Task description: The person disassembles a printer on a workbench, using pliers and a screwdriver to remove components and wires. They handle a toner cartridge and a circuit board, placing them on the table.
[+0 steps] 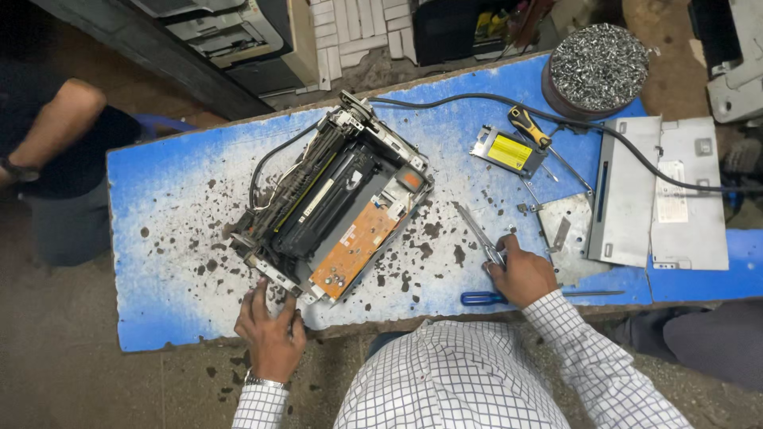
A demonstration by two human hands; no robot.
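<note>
A stripped-down printer chassis (330,202) with black rollers, grey wires and an orange circuit board lies tilted on the blue workbench (183,199). My left hand (270,330) rests at the bench's near edge, fingers touching the chassis's lower corner. On a pair of metal pliers (481,237), which point up and left across the bench, my right hand (520,274) is closed. A blue-handled screwdriver (485,299) lies just under that hand.
A round tin heaped with screws (598,63) stands at the back right. Grey metal covers (660,191), a small yellow-labelled unit (509,151), a yellow-and-black screwdriver (531,127) and a black cable (477,99) lie at right. Another person's arm (48,127) is at left.
</note>
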